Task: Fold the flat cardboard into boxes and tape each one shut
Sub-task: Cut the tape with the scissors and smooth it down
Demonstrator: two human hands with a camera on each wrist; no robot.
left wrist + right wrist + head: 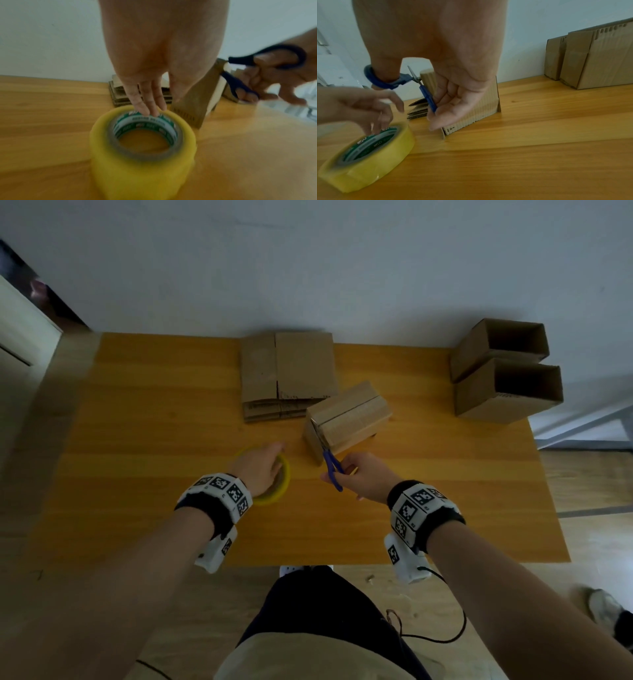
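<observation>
From the head view, my left hand point(262, 465) lies over the yellow tape roll point(274, 494) on the worktop point(137, 525), fingers stretched out, not gripping. My right hand point(363, 477) is curled through the blue scissors point(332, 467), blades nosing at the near end of the folded box point(349, 419). The flat cardboard stack point(287, 374) waits just behind it, and two open boxes point(507, 371) sit far right. I judge I'm cutting the tape at this box's end, so I want the roll held still and the blades square and close to the cardboard for a clean snip.

Left wrist view: my fingers point(147, 102) rest straight on the roll's top rim, right at the green printed core point(145, 127). It's blurred; I can't find any tape strip running across to the box.

Right wrist view: my thumb fills one blue loop and my fingers wrap the other, so I'm gripping the scissors firmly. The blades point(413, 74) stand slightly parted beside the box's top corner. My palm hides most of that box end, so whether tape already covers the seam, I can't tell.
</observation>
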